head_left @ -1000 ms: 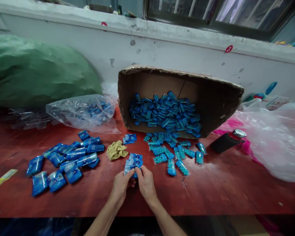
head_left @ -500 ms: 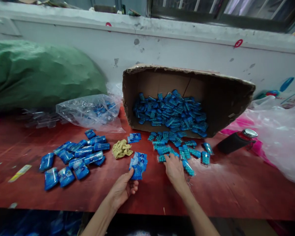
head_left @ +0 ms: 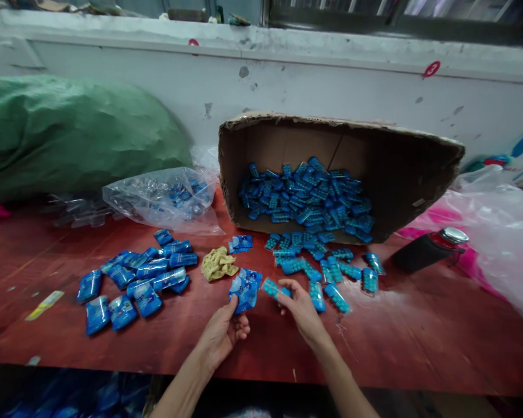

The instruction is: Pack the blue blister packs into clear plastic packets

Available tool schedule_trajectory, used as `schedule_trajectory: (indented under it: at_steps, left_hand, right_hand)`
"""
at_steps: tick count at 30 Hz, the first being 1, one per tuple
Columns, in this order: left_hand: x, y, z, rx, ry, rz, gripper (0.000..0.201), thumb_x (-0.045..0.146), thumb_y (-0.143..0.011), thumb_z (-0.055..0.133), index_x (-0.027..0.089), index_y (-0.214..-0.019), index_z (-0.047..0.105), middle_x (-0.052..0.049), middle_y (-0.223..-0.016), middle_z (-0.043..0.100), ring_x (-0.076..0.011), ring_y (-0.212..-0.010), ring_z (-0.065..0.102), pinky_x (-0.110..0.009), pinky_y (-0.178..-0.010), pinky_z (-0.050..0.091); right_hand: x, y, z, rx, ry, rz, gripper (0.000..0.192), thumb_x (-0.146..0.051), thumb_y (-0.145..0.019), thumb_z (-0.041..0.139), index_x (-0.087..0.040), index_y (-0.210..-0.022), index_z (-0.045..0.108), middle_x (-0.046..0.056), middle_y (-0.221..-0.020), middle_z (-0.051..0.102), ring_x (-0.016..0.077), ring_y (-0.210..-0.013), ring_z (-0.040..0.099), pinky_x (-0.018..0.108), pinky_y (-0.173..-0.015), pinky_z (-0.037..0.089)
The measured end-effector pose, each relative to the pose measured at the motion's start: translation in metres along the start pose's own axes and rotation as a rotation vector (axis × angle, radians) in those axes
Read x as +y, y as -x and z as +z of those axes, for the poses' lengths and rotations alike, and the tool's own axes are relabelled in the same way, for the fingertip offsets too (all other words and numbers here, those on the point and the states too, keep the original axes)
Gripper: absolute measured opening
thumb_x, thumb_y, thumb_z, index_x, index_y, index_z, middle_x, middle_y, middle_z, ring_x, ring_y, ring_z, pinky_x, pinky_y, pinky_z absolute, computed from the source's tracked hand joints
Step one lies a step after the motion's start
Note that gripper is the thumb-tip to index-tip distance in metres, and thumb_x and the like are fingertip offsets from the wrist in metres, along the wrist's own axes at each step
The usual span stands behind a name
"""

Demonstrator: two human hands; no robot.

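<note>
My left hand is closed on a few blue printed packets, fanned out and pinched under the thumb. Between the fingers of my right hand is a small clear tube of turquoise balls with a blue end, just right of the packets and apart from them. More such tubes lie loose on the red table beyond my right hand. Many others fill the tipped cardboard box. A crumpled yellowish cloth-like piece and another blue packet lie beyond my left hand.
Several filled blue pouches lie on the red table at left. Behind them are a clear plastic bag and a large green sack. A dark bottle leans at right, near white and pink plastic bags.
My right hand has picked up a tube from the loose ones and brought it left, toward the packets. The left hand keeps its hold on the packets. The view has shifted slightly.
</note>
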State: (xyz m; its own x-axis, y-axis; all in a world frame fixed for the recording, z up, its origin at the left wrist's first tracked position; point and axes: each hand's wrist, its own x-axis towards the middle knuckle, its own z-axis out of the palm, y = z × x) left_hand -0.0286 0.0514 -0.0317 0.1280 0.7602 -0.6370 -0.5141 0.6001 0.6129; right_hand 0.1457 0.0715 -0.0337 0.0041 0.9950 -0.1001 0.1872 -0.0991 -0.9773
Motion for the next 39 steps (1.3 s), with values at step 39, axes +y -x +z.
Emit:
schedule_trajectory:
  at_steps: [39]
  left_hand:
    - [0.003, -0.003, -0.006, -0.062, -0.033, 0.18, 0.03, 0.041, -0.064, 0.064, 0.013, -0.065, 0.053, 0.001, -0.045, 0.056, -0.0107, -0.043, 0.055, -0.019, -0.04, 0.043]
  right_hand:
    - [-0.023, 0.041, 0.0, -0.097, 0.041, -0.268, 0.019, -0.018, -0.076, 0.057, -0.024, -0.093, 0.063, 0.004, -0.101, 0.054, 0.0178, -0.094, 0.052, 0.026, -0.078, 0.042]
